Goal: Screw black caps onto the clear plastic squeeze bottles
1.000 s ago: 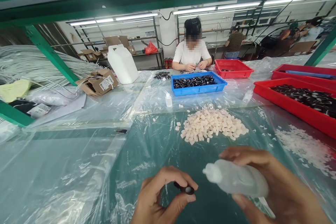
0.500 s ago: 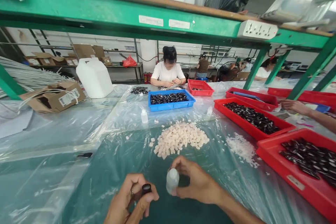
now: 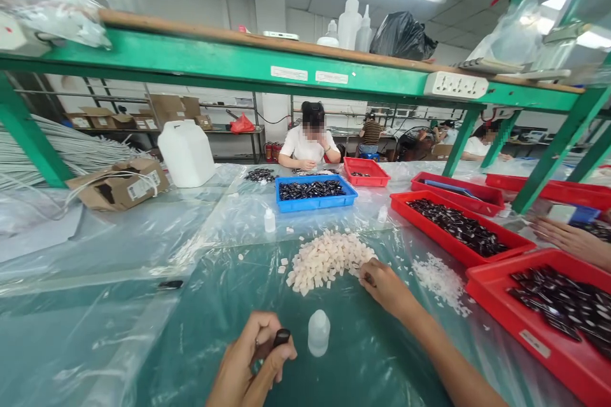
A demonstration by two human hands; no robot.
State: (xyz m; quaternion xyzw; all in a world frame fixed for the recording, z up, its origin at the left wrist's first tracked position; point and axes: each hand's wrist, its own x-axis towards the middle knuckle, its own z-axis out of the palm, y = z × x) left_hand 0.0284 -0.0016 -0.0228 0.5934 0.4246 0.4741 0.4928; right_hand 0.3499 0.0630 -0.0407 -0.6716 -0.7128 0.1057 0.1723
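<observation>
My left hand (image 3: 252, 362) is closed in a pinch around a small black part (image 3: 280, 338) near the bottom edge. Just right of it a small translucent squeeze bottle (image 3: 318, 332) stands upright on the plastic-covered table (image 3: 143, 305), with no hand on it. My right hand (image 3: 384, 286) is stretched forward to the right edge of a pile of small cream-coloured blocks (image 3: 324, 259). Its fingers curl down onto the blocks, and what they grip, if anything, is hidden.
Red trays (image 3: 548, 331) of black parts line the right side. A blue tray (image 3: 315, 201) of black parts, another small bottle (image 3: 270, 220) and a white jug (image 3: 186, 152) stand farther back, with a cardboard box (image 3: 117, 184) at left. A person sits across the table, and another person's hand (image 3: 568, 238) reaches in at right.
My right hand set the squeeze bottle down upright, let go and reached forward to the pile of blocks. My left hand kept its pinch on the black part. The view tilted up.
</observation>
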